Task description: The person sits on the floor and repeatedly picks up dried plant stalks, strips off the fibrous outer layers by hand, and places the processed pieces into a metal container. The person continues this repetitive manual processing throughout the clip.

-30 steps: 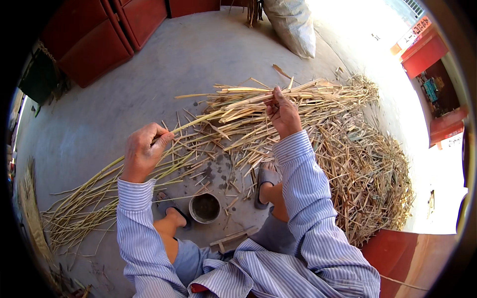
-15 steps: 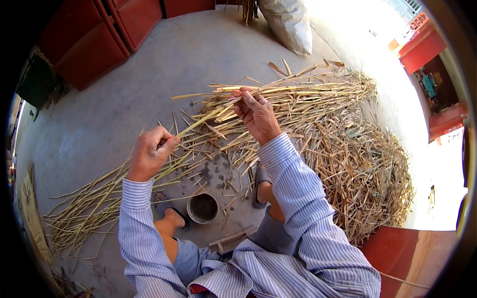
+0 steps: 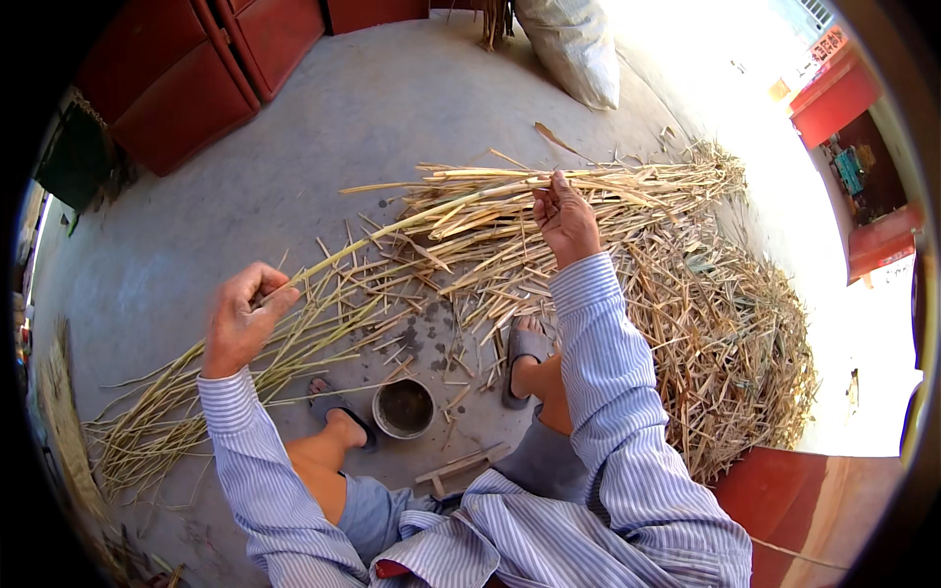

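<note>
A long pale-green plant stalk (image 3: 394,228) is stretched between my two hands, rising from left to right. My left hand (image 3: 243,316) is closed on its left end, slightly blurred. At the other end, the thumb and fingers of my right hand (image 3: 569,220) pinch the stalk, just above a bundle of dry yellow stalks (image 3: 461,218). Below my left hand, thin peeled-looking stalks (image 3: 162,431) fan out on the floor. To the right of my right forearm spreads a heap of short dry husks and leaves (image 3: 725,343).
Between my sandalled feet stands a small round bowl (image 3: 403,409) with dark contents. A short wooden piece (image 3: 461,466) lies near my lap. A white sack (image 3: 573,49) and red cabinets (image 3: 186,88) stand at the back. A red panel (image 3: 774,490) is at lower right.
My hands have moved apart: the left went left and down, the right went right. More of the stalk now shows stretched between them.
</note>
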Demonstrator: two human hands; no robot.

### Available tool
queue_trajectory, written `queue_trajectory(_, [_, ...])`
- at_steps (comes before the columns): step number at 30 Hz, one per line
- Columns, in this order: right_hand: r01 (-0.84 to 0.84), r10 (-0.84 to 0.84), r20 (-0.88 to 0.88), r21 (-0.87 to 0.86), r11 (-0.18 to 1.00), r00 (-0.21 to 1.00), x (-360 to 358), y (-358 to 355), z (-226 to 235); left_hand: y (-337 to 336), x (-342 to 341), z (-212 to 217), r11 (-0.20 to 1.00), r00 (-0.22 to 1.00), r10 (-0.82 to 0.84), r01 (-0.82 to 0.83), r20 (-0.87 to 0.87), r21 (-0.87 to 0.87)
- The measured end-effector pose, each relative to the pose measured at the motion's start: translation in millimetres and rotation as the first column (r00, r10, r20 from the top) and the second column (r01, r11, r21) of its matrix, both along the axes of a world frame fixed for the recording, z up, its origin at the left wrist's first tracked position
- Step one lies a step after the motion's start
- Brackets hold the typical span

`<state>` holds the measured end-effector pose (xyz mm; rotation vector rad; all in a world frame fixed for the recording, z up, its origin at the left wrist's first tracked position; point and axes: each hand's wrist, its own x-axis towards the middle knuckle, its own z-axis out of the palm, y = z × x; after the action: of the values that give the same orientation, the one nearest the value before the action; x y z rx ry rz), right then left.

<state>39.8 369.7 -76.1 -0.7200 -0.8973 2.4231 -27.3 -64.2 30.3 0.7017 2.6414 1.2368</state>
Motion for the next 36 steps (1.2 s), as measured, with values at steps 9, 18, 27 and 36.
queue_trajectory(9, [0.028,-0.027,-0.027,0.033,0.999,0.999,4,7,14,61,11,-19,0.993,0.954,-0.122,0.114,-0.273,-0.042])
queue_trajectory(18, [-0.321,0.335,-0.157,0.107,0.941,0.929,-2,-82,36,80,2,-26,0.994,0.959,-0.102,0.111,-0.266,0.019])
queue_trajectory(27, [-0.191,0.19,0.027,0.074,0.979,0.981,-4,-83,30,97,32,-31,0.983,0.765,-0.13,0.014,-0.63,-0.186])
queue_trajectory(36, [-0.267,0.261,0.131,0.025,0.963,0.956,-5,-77,19,94,47,-26,0.946,0.624,-0.238,-0.025,-0.744,-0.323])
